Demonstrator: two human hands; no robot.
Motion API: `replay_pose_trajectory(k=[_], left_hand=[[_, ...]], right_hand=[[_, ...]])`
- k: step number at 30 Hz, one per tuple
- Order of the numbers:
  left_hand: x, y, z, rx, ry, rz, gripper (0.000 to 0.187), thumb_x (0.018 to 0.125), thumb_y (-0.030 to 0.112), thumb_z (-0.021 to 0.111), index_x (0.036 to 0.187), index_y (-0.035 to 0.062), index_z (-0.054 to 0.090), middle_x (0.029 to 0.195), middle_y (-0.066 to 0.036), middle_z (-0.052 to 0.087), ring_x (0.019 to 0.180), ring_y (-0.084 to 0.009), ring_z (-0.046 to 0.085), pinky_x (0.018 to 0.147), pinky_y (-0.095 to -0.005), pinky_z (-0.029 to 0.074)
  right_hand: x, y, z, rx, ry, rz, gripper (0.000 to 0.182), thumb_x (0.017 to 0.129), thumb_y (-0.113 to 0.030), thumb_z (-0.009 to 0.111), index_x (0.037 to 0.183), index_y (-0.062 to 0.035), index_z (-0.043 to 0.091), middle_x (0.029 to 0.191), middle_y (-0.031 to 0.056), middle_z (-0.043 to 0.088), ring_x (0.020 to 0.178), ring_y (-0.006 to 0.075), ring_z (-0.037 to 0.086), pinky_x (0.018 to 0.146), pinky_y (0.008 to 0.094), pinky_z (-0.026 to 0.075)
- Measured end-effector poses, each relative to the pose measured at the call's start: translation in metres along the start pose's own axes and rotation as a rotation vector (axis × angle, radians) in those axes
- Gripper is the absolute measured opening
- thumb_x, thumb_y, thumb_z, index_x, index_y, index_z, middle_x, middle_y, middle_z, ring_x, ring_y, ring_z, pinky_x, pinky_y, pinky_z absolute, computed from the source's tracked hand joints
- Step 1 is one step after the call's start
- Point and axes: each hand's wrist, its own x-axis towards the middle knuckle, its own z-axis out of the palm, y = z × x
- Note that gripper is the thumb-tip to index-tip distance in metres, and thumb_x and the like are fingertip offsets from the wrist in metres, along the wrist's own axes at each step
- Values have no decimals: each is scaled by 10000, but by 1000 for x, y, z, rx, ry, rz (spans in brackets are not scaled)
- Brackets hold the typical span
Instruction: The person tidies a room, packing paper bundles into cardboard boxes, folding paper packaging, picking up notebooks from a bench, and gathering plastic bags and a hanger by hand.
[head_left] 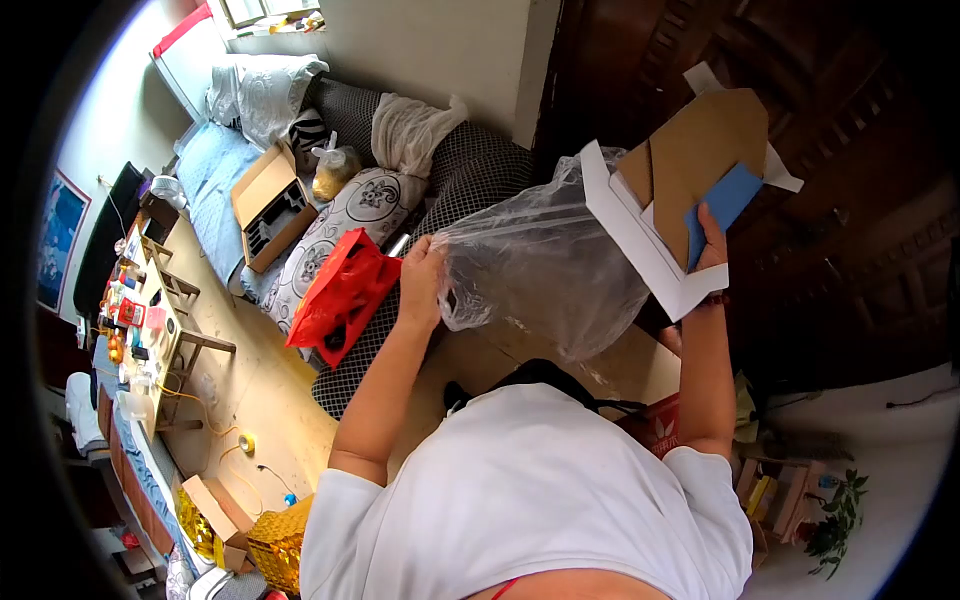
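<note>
My left hand grips the gathered edge of a large clear plastic bag, which stretches to the right. My right hand holds a stack of flattened cardboard, brown with white edges, and a blue piece under the fingers. The cardboard is raised at the upper right, over the bag's right side; whether part of it lies inside the bag cannot be told. A red plastic bag rests on the sofa just left of my left hand.
A patterned sofa holds an open cardboard box and a tied bag. At left stands a cluttered low table. Yellow tape and a cable lie on the floor. A dark carved door and a plant are at right.
</note>
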Motion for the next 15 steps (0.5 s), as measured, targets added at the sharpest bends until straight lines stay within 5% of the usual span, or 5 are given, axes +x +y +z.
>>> replay_pose_trajectory(k=[5, 6, 9, 10, 15], left_hand=[[-3, 8, 5, 571, -71, 513, 483, 765, 75, 666, 1169, 33, 406, 999, -69, 495, 886, -125, 528, 735, -239, 447], [-7, 8, 3, 578, -56, 401, 602, 793, 166, 657, 1269, 57, 305, 1127, -95, 472, 1014, -162, 511, 806, -273, 443], [2, -20, -27, 329, 44, 168, 670, 746, 104, 694, 1277, 58, 288, 1171, -112, 435, 1006, -199, 507, 831, -313, 450], [-11, -16, -24, 284, 52, 59, 670, 789, 230, 662, 1305, 71, 266, 1221, -122, 426, 1014, -228, 513, 828, -328, 454], [-33, -45, -44, -99, -129, -425, 540, 874, 416, 524, 1240, 43, 391, 1173, -134, 510, 1064, -249, 525, 875, -375, 464]], right_hand=[[-7, 2, 0, -21, 17, 68, 508, 787, -179, 667, 1231, -21, 478, 1113, 131, 591, 981, 278, 592, 850, 393, 500], [-11, 2, 6, -19, 15, 68, 508, 787, -179, 667, 1231, -21, 478, 1113, 131, 591, 981, 278, 592, 850, 393, 500], [-27, -2, 29, 18, 64, 105, 428, 820, -235, 632, 1164, -8, 514, 1034, 139, 625, 871, 262, 639, 750, 370, 548], [-29, -4, 33, 40, 37, 113, 425, 820, -235, 632, 1159, -6, 515, 1025, 140, 627, 865, 264, 640, 745, 371, 550], [-29, -1, 33, 136, -9, 151, 437, 809, -217, 638, 1185, -37, 507, 1094, 129, 603, 944, 283, 612, 812, 419, 527]])
